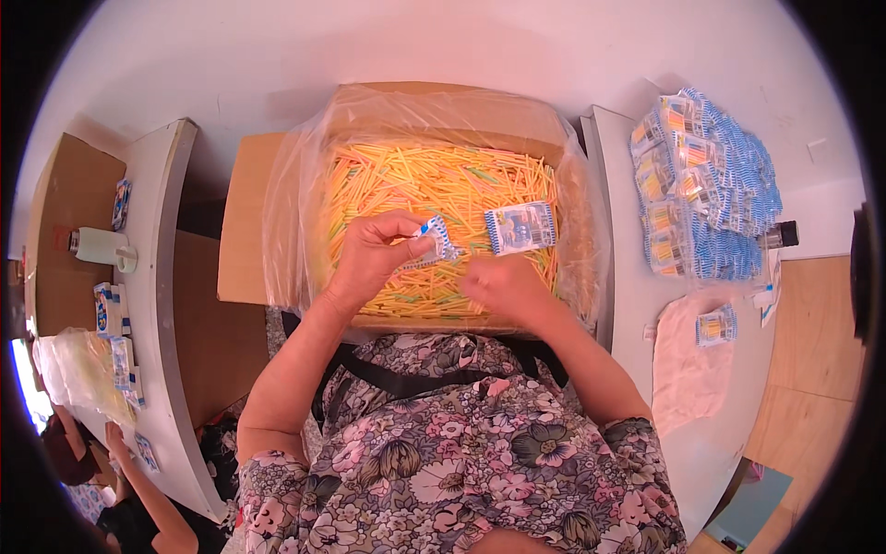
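Observation:
My left hand [374, 254] pinches a small blue-and-white plastic packet [437, 238] between thumb and fingers, above an open cardboard box [443, 111]. My right hand [506, 288] is curled close by on the right, smeared by motion, so I cannot make out its fingertips or whether they hold anything. Loose thin sticks [397, 185], mostly yellow and orange with some pink and green, fill the box. On top of them, just beyond my right hand, lies a second packet [521, 228], flat, clear and white with blue striped ends.
Clear plastic lining [295, 212] hangs over the box's rim. A big heap of packets [711, 185] covers the right table, near a pink cloth [688, 369] with one packet [715, 326] on it. A pale green flask [100, 247] stands on the left table; another person's arm [143, 480] reaches there.

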The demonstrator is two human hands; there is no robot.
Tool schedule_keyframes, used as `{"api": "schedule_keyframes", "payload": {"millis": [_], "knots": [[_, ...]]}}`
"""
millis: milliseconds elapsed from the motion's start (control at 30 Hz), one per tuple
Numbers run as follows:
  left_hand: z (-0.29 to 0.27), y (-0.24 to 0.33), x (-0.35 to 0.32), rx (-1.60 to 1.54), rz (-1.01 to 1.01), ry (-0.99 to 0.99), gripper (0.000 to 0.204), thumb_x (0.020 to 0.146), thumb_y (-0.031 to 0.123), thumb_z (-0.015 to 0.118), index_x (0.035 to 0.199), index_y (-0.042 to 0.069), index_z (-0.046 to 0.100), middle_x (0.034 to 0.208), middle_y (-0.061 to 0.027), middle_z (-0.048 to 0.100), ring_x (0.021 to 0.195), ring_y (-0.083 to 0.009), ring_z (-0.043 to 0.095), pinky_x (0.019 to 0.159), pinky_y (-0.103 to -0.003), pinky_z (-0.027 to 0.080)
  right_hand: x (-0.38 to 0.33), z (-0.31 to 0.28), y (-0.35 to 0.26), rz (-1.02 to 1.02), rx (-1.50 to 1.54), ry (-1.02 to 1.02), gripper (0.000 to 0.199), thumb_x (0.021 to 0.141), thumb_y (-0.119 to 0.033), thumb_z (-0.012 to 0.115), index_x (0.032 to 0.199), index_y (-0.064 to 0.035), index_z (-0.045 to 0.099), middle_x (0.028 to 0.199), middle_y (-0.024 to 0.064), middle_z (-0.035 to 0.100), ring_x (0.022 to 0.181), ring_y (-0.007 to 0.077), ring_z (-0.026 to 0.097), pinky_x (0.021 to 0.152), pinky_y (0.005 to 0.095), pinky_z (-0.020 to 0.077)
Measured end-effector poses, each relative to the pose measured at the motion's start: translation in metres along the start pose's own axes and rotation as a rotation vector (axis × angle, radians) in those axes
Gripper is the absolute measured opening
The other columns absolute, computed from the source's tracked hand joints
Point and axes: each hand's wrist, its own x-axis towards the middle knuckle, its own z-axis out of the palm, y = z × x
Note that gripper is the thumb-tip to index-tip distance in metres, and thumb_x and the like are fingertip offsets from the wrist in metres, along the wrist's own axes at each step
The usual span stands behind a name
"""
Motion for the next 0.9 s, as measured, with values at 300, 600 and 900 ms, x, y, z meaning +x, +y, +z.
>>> {"api": "schedule_keyframes", "payload": {"millis": [300, 600, 900], "knots": [[0.016, 0.010, 0.004, 0.061, 0.040, -0.097, 0.013, 0.081, -0.002, 0.068, 0.089, 0.006, 0.072, 0.110, -0.0088, 0.066, 0.100, -0.0152, 0.060, 0.086, -0.027, 0.049, 0.051, -0.077, -0.035, 0.372, 0.607, 0.154, 0.022, 0.085, -0.018, 0.067, 0.073, -0.0027, 0.059, 0.061, -0.0058, 0.050, 0.057, 0.0012, 0.045, 0.048, 0.0208, 0.0341], [0.024, 0.009, 0.004, 0.002, -0.091, -0.110, 0.014, 0.088, 0.010, 0.066, 0.098, 0.003, 0.072, 0.100, -0.0041, 0.068, 0.093, -0.0108, 0.060, 0.085, -0.026, 0.047, 0.061, -0.068, -0.044, 0.011, 0.149, 0.188, 0.020, 0.088, -0.018, 0.064, 0.083, -0.0002, 0.058, 0.061, 0.0036, 0.053, 0.057, 0.0074, 0.050, 0.052, 0.0269, 0.0411], [0.043, 0.001, 0.012, -0.145, -0.104, -0.044, 0.022, 0.093, 0.019, 0.062, 0.100, 0.000, 0.071, 0.091, -0.0007, 0.067, 0.086, -0.0068, 0.057, 0.080, -0.025, 0.046, 0.032, -0.077, -0.031, 0.232, 0.404, 0.208, 0.024, 0.092, -0.025, 0.062, 0.091, -0.0009, 0.060, 0.071, 0.0061, 0.057, 0.068, 0.0100, 0.054, 0.061, 0.0283, 0.0436]]}}
